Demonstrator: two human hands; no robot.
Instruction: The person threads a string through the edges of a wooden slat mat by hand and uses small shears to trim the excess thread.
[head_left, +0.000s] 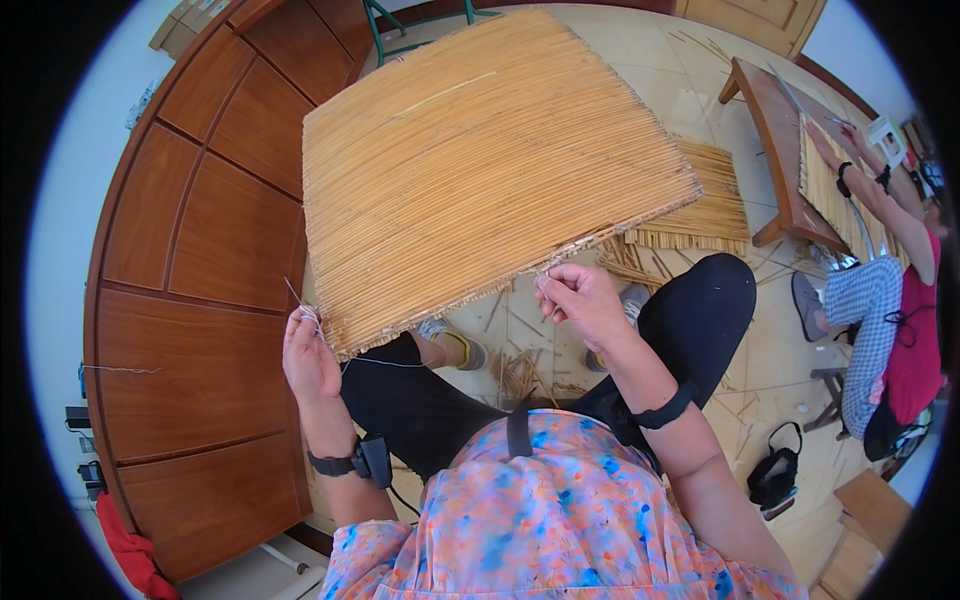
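Observation:
A large mat of bound straw-coloured reeds (pixel 480 160) rests tilted over my knees, its near edge toward me. At the mat's near left corner, my left hand (pixel 310 355) pinches a thin thread (pixel 385 362) that runs to the right under the mat edge. My right hand (pixel 580 300) has its fingers closed on the mat's near edge right of its middle, seemingly pinching thread or a small needle there; the detail is too small to tell. Both wrists wear black bands.
A curved wooden panelled wall (pixel 200 300) stands to my left. Loose reeds (pixel 520 370) litter the tiled floor by my feet. Another reed mat (pixel 705 205) lies on the floor beyond. At right, a second person (pixel 890 300) works on a mat on a low wooden bench (pixel 780 140). A black bag (pixel 775 480) sits on the floor.

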